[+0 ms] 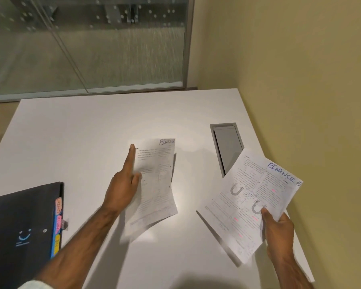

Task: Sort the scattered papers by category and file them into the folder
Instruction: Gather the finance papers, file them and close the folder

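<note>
Clearly both headings read Finance, so they belong together. The left hand pinches the loose sheet above the white table, index finger straight along its edge; the right hand grips the Finance stack by its lower corner. Better to square them up before reaching for the tabbed folder lying far left.

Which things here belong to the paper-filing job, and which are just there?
Part of the job: single Finance sheet, pinched by the left hand; Finance stack, gripped by the right hand; black folder with coloured tabs.

Just there: cable hatch in the table; glass partition.
</note>
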The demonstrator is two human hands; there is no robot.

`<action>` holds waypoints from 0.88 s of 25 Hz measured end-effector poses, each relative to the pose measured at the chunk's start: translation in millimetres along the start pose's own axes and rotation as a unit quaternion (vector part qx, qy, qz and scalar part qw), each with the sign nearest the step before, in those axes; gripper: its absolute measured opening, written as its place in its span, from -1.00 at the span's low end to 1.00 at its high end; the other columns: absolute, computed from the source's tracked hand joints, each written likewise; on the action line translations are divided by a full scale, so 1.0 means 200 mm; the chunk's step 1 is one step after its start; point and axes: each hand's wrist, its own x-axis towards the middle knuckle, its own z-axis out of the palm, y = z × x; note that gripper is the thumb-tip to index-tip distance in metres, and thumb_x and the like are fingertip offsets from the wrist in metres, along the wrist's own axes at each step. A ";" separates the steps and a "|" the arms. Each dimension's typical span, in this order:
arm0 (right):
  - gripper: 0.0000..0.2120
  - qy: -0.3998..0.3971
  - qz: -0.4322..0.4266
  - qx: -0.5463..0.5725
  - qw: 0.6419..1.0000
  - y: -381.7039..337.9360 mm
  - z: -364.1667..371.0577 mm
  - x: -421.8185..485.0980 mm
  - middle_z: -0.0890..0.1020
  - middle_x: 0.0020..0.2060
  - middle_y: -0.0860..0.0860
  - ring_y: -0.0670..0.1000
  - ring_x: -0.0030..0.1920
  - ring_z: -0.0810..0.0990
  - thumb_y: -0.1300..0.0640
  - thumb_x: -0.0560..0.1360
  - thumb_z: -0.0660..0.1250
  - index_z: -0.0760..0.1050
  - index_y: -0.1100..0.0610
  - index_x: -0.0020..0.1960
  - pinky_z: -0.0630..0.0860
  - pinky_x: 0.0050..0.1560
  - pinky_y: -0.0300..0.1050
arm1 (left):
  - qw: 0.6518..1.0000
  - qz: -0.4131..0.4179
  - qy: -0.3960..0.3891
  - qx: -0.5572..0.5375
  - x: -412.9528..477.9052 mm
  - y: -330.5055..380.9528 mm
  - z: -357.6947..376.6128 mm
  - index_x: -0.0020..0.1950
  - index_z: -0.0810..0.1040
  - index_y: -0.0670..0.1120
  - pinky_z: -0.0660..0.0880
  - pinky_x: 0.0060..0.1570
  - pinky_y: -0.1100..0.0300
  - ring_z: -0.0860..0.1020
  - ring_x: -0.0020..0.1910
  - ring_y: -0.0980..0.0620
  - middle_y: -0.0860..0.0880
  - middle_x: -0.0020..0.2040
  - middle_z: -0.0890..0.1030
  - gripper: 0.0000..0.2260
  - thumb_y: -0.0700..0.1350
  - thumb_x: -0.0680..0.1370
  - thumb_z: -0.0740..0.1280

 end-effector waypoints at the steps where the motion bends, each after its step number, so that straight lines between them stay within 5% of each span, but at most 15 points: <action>1: -0.84 -0.004 -0.010 -0.004 1.000 -0.02 0.02 0.01 0.72 -0.03 0.05 0.11 -0.01 0.70 0.21 0.59 0.39 0.61 0.18 0.16 0.55 -0.10 -0.12 | 0.999 0.038 -0.010 0.008 -0.03 0.04 -0.08 0.61 -0.18 0.32 0.52 -0.23 0.03 0.54 -0.37 -0.10 -0.09 -0.02 0.68 -0.18 -0.21 0.62 0.27; 4: -0.88 -0.046 -0.028 -0.022 0.998 -0.11 0.11 0.04 0.74 -0.02 0.08 0.09 -0.06 0.72 0.19 0.58 0.39 0.63 0.12 0.11 0.57 -0.13 -0.10 | 0.995 0.089 -0.016 -0.035 -0.11 0.19 -0.27 0.60 -0.10 0.36 0.56 -0.02 0.11 0.62 -0.18 0.01 0.36 0.43 0.41 -0.22 -0.17 0.64 0.31; 7: -0.80 -0.185 -0.010 -0.013 0.983 -0.21 0.25 0.02 0.76 0.02 0.01 0.06 -0.02 0.76 0.20 0.58 0.41 0.63 0.05 0.19 0.66 -0.01 0.01 | 0.992 0.046 -0.017 -0.116 -0.11 0.24 -0.32 0.60 -0.09 0.37 0.52 0.21 0.17 0.56 0.20 0.26 0.59 0.38 0.27 -0.20 -0.19 0.63 0.34; 11: -0.68 -0.332 0.070 0.038 0.940 -0.29 0.40 -0.07 0.72 0.15 0.15 0.21 0.14 0.71 0.23 0.55 0.43 0.59 0.14 0.31 0.58 0.23 0.23 | 0.986 -0.046 0.001 -0.162 -0.12 0.24 -0.26 0.63 -0.05 0.27 0.48 0.37 0.02 0.58 0.28 0.11 0.26 0.35 0.53 -0.22 -0.20 0.62 0.35; 16: -0.71 -0.389 0.112 0.048 0.913 -0.35 0.46 -0.19 0.71 0.16 0.18 0.22 0.12 0.71 0.11 0.61 0.35 0.59 0.13 0.31 0.61 0.16 0.17 | 0.982 -0.051 0.043 -0.179 -0.21 0.27 -0.20 0.52 0.38 0.18 0.47 0.03 0.52 0.57 0.12 0.43 0.38 0.19 0.60 -0.48 -0.22 0.62 0.32; 20: -0.66 -0.384 0.125 0.037 0.914 -0.36 0.46 -0.21 0.72 0.16 0.15 0.19 0.14 0.71 -0.04 0.60 0.33 0.59 0.11 0.29 0.60 0.20 0.18 | 0.957 -0.109 0.013 -0.270 -0.26 0.27 -0.14 0.37 0.54 0.10 0.57 0.14 0.13 0.67 0.12 0.18 0.16 0.18 0.69 -0.65 -0.19 0.62 0.35; 22: -0.66 -0.398 0.120 0.046 0.908 -0.37 0.46 -0.22 0.71 0.18 0.14 0.18 0.16 0.70 -0.02 0.60 0.33 0.58 0.11 0.31 0.61 0.20 0.16 | 0.892 -0.179 -0.086 -0.406 -0.29 0.28 -0.11 0.35 0.57 -0.01 0.55 0.24 -0.06 0.68 0.17 -0.03 -0.02 0.24 0.69 -0.73 -0.16 0.65 0.33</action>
